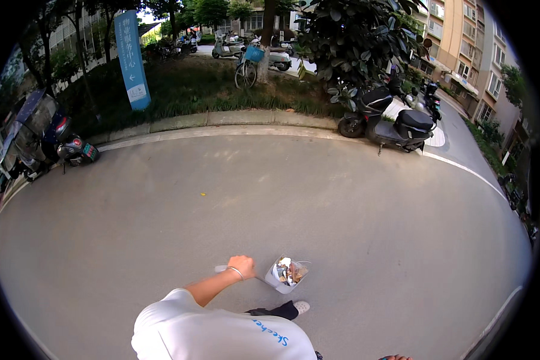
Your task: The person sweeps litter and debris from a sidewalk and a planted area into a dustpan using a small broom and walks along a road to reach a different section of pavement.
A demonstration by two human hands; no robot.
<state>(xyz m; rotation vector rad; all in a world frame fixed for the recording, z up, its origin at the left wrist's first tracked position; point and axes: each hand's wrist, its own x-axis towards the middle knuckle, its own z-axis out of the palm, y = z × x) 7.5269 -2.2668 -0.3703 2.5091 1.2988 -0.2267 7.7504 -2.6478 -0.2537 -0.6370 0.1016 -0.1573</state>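
Note:
My left hand (241, 267) is closed around a pale stick-like handle, with its tip poking out left of the fist. From the fist the shaft runs down to the right, to a whitish open bin of a long-handled dustpan (279, 287). Mixed litter (290, 271), with white, brown and tan scraps, fills this bin, and a thin loop shows at its right rim. At the lower edge only a few fingers of my right hand (397, 357) show, cut off by the frame; whether they grip anything is hidden.
Grey pavement (222, 222) spreads around me, with a small yellow leaf (203, 194) on it. A kerb (222, 120) borders grass and trees ahead, beside a blue sign (132, 66). Black scooters (396, 126) are parked at right, other vehicles (72, 147) at left.

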